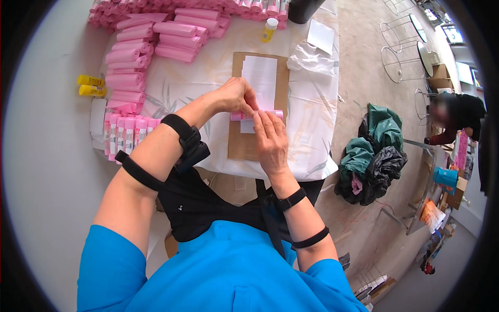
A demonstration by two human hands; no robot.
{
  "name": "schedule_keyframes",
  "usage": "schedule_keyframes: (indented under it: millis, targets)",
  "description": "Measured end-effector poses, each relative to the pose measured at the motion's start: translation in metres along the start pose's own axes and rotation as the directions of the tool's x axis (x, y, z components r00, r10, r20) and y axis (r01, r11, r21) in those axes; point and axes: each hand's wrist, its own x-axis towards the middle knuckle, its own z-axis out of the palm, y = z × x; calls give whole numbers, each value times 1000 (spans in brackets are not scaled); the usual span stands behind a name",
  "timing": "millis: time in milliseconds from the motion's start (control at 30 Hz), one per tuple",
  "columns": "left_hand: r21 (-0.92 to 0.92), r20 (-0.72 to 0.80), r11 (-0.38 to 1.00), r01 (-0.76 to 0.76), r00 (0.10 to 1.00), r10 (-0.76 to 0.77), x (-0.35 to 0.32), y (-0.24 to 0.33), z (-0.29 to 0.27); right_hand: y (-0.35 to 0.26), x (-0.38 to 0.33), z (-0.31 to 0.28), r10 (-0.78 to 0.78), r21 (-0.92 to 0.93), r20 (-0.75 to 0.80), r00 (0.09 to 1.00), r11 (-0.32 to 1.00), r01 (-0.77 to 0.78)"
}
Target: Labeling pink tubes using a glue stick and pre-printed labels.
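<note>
A roll of pink plastic bags lies crosswise on a stack of white paper sheets, which rests on a brown cardboard sheet. My left hand pinches at the roll from its far left side, thumb and fingertips together. From the near side, my right hand has its fingers bent over the middle of the same roll. The fingertips of both hands nearly meet there. They hide part of the roll, so whatever small thing may lie between them cannot be seen.
Piles of pink rolls line the table's left and far edges, with labelled rolls at near left. A glue bottle, yellow tubes and crumpled white plastic lie around. Green and black bags sit on the floor; a person bends at far right.
</note>
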Motion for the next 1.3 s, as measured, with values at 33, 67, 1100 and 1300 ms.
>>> schedule_keyframes:
  millis: [33, 67, 1100, 1300]
  targets:
    - [11, 2, 1000, -17, 1000, 17, 2, -2, -1, 0, 1, 2, -3, -12, -10, 1000, 1000, 3]
    - [23, 3, 999, -34, 999, 34, 3, -4, -3, 1, 3, 3, -4, -8, -7, 1000, 1000, 4]
    - [603, -479, 791, -109, 743, 467, -67, -3, 110, 78, 71, -53, 483, 407, -17, 876, 803, -435]
    - [544, -440, 836, -75, 823, 360, -65, -2, 105, 55, 65, -102, 766, 905, 38, 642, 246, -348]
